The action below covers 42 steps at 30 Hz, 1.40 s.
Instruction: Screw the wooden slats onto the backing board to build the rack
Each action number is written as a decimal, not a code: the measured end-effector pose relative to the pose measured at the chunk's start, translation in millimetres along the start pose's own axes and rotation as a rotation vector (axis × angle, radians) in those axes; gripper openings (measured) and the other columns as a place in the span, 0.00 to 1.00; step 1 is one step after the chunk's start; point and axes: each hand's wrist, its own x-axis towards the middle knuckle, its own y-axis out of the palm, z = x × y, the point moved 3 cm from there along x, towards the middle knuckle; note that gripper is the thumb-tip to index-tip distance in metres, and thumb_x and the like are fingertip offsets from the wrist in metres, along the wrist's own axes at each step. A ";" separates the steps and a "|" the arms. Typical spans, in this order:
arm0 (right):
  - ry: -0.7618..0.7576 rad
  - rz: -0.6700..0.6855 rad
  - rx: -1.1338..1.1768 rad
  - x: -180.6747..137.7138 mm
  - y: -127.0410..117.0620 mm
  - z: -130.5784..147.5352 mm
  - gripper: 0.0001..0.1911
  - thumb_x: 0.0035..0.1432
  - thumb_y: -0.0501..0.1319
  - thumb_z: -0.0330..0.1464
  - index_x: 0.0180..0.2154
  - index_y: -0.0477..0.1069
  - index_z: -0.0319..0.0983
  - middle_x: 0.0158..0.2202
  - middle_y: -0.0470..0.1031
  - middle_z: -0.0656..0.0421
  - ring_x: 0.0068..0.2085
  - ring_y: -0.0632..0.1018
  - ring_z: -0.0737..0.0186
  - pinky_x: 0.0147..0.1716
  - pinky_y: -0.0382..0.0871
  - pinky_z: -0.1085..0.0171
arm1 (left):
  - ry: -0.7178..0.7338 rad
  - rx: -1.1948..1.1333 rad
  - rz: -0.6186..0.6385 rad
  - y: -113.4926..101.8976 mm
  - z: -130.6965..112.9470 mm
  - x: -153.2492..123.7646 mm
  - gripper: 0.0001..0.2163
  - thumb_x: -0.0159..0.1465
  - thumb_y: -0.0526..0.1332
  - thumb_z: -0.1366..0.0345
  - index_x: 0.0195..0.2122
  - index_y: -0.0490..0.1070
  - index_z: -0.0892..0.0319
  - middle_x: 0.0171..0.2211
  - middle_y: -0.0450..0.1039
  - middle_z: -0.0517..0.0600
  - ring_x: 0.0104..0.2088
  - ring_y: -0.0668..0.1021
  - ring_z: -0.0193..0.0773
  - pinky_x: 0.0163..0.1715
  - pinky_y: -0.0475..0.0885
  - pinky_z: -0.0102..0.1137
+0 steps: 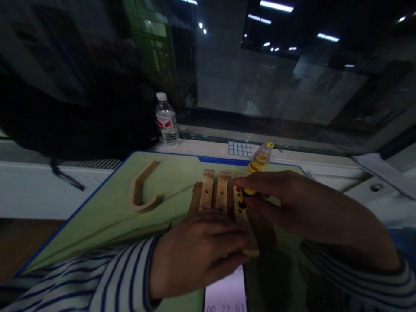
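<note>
Three pale wooden strips (222, 193) with drilled holes and raised far ends lie side by side on a darker brown board (195, 199) in the middle of the table. My left hand (201, 251) is closed over their near part, its fingers pressing on the wood and hiding much of it. Between the thumb and fingers of my right hand (279, 195) is a small yellow-and-black screwdriver (248, 191), over the right strip near its holes. Its tip is too small to make out. A curved, J-shaped wooden hook (139, 190) lies apart on the left.
A phone (225, 292) showing a timer lies at the near edge of the green table (175, 173). Behind stand a water bottle (167, 121) and a clear container with a yellow cap (261, 157). A blue-and-white grid (240, 148) lies on the sill below the dark window.
</note>
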 end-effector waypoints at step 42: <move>-0.082 -0.028 -0.032 -5.2 -0.7 -3.5 0.20 0.64 0.53 0.28 0.57 0.63 0.43 0.54 0.73 0.61 0.51 0.75 0.68 0.46 0.68 0.71 | 0.019 -0.037 -0.017 2.5 1.4 0.5 0.10 0.67 0.55 0.62 0.44 0.73 0.57 0.41 0.78 0.46 0.41 0.79 0.39 0.43 0.74 0.36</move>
